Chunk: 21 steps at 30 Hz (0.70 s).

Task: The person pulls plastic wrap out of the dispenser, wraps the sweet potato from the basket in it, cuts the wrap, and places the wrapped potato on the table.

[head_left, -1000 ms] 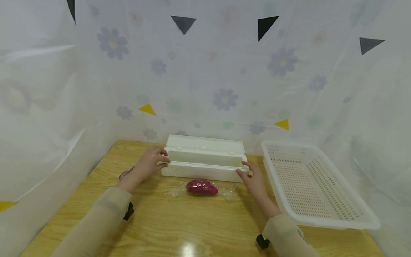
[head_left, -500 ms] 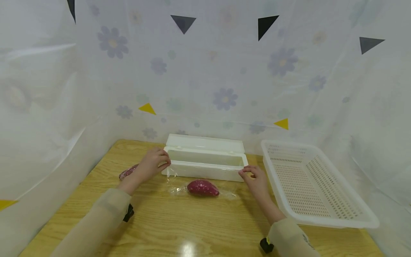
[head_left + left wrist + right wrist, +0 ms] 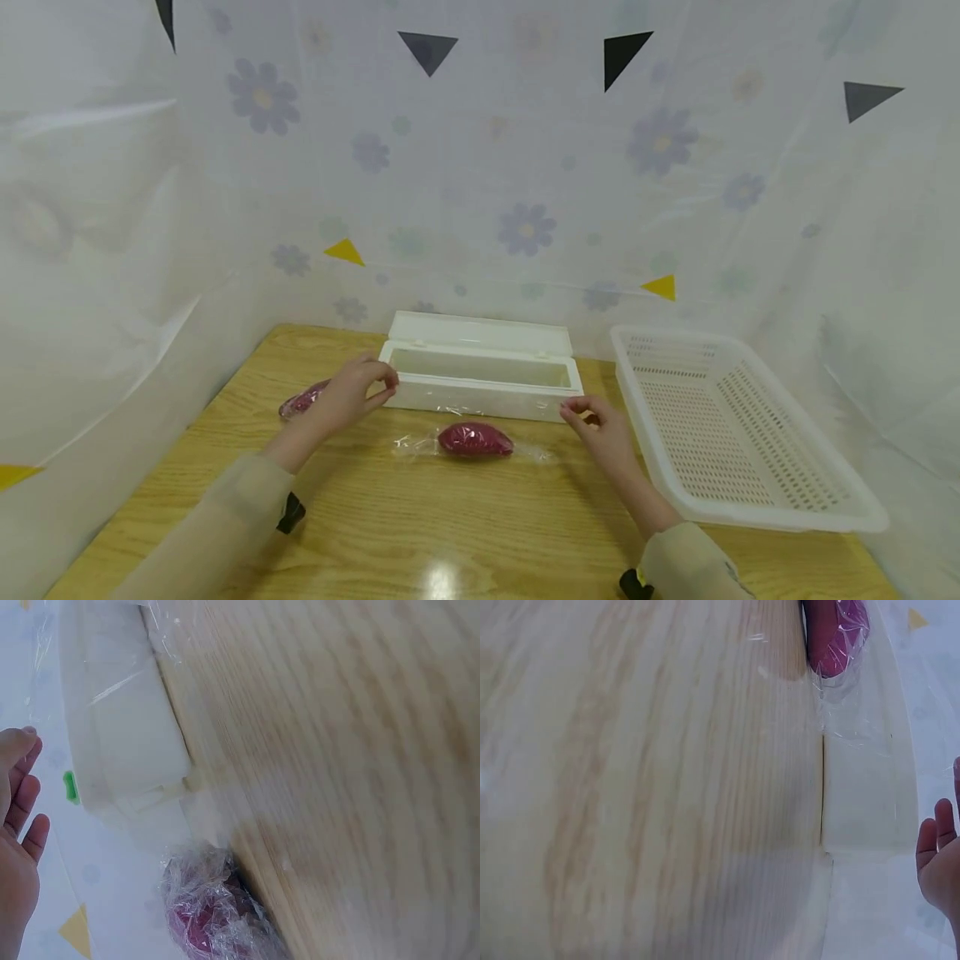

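Observation:
A purple sweet potato [image 3: 476, 439] lies mid-table on clear cling film [image 3: 414, 446], which stretches out to both sides of it. Behind stands a long white cling film box [image 3: 480, 401], its lid [image 3: 480, 332] raised. My left hand [image 3: 354, 390] pinches the film between thumb and fingers by the box's left front corner. At the right front corner, my right hand [image 3: 602, 431] pinches the film's other side. Sheen on the film shows across the box front between the hands. A second sweet potato [image 3: 202, 922], wrapped in film, lies left, partly hidden behind my left arm in the head view.
A white perforated basket [image 3: 667, 479] stands on the right of the wooden table [image 3: 450, 525]. Close behind the box hangs a flower-patterned white curtain [image 3: 457, 167], which also encloses the sides. A green piece [image 3: 71, 787] sits at the box's end.
Both hands have drawn back slightly from the box's rim toward me, bringing the pinched film forward. The right hand has also shifted a little right. The unwrapped sweet potato has barely moved.

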### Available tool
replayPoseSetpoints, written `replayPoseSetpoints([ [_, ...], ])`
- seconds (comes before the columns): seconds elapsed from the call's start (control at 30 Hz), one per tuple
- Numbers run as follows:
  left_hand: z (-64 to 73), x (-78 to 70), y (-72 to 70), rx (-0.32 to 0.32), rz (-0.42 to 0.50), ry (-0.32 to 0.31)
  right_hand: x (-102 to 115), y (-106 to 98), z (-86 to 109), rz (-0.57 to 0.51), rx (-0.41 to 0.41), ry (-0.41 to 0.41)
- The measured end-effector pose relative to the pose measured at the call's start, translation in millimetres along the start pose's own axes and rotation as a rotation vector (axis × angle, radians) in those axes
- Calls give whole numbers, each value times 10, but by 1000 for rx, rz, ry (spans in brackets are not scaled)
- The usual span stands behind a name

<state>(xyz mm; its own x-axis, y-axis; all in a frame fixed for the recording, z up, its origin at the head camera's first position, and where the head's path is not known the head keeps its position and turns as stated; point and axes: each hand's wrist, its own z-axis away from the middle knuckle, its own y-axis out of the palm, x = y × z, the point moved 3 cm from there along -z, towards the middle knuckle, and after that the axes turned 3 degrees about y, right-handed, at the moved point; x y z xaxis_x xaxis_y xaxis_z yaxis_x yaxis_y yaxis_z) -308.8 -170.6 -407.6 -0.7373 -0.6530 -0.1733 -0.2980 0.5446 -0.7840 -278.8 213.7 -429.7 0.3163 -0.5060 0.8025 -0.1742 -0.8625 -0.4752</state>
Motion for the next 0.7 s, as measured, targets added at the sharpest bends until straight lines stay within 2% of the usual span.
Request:
replayPoseSetpoints([
  [0.1,52,-53,-41,0,31,-13,158,-39,66,-25,37,-33],
  [0.2,101,-119,-94,2,55,-11,331,-88,130,-67,73,-98],
  [0.33,156,-201,-145,5,85,21,356,-120,168,-76,108,-212],
  [0.47,241,-243,-141,36,110,16,322,-134,204,-59,149,-284],
  [0.57,316,-249,-124,54,136,-7,214,-127,217,-72,197,-317],
  [0.7,392,-262,-110,68,174,-4,83,-109,225,-93,257,-386],
])
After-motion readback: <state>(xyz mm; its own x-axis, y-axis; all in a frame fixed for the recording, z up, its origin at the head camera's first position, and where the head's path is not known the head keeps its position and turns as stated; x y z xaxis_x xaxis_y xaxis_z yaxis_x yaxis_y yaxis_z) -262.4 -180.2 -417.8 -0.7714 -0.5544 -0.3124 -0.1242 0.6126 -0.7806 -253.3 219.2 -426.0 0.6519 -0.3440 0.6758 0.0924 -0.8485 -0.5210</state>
